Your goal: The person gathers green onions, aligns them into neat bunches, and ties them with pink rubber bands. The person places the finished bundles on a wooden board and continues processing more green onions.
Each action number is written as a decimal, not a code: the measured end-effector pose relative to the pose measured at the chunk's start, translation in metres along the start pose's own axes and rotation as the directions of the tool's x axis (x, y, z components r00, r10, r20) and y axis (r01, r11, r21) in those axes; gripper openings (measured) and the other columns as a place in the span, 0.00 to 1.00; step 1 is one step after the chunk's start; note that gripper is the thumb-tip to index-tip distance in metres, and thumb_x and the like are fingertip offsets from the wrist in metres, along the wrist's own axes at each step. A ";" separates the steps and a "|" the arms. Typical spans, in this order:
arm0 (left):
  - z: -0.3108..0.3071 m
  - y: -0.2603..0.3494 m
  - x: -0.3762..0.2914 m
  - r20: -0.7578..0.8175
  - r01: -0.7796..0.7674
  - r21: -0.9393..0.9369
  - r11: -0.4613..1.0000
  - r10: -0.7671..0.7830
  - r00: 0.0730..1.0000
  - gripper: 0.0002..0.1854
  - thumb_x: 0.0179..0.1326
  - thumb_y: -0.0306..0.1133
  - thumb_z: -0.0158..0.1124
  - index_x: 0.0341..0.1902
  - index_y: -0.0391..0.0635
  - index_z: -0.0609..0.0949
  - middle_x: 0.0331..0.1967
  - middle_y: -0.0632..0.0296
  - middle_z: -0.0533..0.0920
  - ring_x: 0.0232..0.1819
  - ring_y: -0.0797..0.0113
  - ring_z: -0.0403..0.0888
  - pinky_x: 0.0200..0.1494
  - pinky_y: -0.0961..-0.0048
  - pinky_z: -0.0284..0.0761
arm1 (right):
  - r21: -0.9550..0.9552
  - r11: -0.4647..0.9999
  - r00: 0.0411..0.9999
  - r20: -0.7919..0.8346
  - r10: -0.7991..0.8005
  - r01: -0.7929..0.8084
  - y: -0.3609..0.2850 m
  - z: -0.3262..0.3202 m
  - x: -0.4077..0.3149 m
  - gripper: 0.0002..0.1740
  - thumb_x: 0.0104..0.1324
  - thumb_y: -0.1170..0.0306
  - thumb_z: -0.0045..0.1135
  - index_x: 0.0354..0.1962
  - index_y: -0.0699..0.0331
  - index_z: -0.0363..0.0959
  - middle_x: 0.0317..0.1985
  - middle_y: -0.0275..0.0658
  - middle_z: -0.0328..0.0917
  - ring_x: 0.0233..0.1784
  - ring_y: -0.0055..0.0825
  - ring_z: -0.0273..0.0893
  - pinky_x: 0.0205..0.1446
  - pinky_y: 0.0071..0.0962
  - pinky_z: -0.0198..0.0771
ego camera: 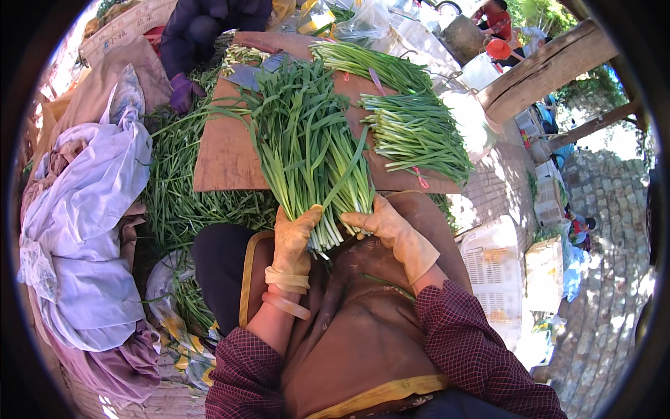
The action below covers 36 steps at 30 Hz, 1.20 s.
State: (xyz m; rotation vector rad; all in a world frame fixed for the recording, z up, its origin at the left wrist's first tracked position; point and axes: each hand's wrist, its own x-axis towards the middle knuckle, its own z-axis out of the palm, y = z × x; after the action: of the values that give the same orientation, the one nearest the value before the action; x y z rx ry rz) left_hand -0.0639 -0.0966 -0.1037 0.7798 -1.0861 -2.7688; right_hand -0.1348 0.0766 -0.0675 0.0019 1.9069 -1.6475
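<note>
My gloved left hand [291,241] grips the pale stem ends of a large bundle of garlic chives [301,141] from the left, thumb on top. From the right, my gloved right hand [400,233] holds the same stem ends, its thumb pressed across them. The green leaves lie away from me over a wooden board [230,152]. Two sorted bunches of chives, a nearer one [419,133] and a farther one [374,63], rest on the board's right side. Behind the bundle a broad knife blade [246,76] is partly covered by leaves, beside cut stem pieces [243,56].
Loose chive leaves [172,178] heap left of the board. A co-worker's purple-gloved hand [184,93] is at that heap. Pale cloth [94,199] drapes at far left. A white plastic crate [492,277] stands right, below a wooden post [547,68]. A brown apron [366,335] covers my lap.
</note>
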 end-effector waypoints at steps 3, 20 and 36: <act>0.002 -0.003 0.001 0.034 0.060 -0.099 0.993 -0.057 0.998 0.18 0.62 0.25 0.69 0.54 0.34 0.77 0.41 0.56 0.85 0.36 0.67 0.85 0.40 0.71 0.84 | -0.076 0.994 0.996 -0.053 0.073 -0.076 0.001 0.001 0.003 0.36 0.60 0.77 0.72 0.65 0.62 0.68 0.48 0.34 0.83 0.44 0.24 0.81 0.44 0.27 0.77; 0.008 -0.020 0.001 0.056 -0.102 0.146 0.984 0.094 0.994 0.22 0.64 0.28 0.72 0.59 0.39 0.76 0.46 0.58 0.86 0.39 0.67 0.86 0.41 0.69 0.85 | -0.067 0.998 0.997 0.071 0.004 0.001 0.047 -0.034 0.032 0.38 0.58 0.78 0.65 0.67 0.61 0.63 0.37 0.41 0.83 0.28 0.26 0.80 0.25 0.27 0.75; 0.066 0.029 -0.043 0.057 -0.001 0.013 1.000 0.000 0.998 0.12 0.70 0.34 0.67 0.49 0.40 0.79 0.43 0.55 0.84 0.34 0.71 0.81 0.37 0.69 0.85 | -0.274 0.899 0.940 0.099 -0.326 0.340 -0.022 -0.079 0.012 0.51 0.58 0.73 0.63 0.76 0.59 0.46 0.44 0.62 0.82 0.53 0.62 0.77 0.56 0.48 0.74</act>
State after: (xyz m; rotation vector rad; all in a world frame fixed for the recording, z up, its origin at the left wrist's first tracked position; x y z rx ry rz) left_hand -0.0621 -0.0667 -0.0253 0.7066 -1.1150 -2.8024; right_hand -0.1878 0.1376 -0.0502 -0.5073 2.1819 -1.5408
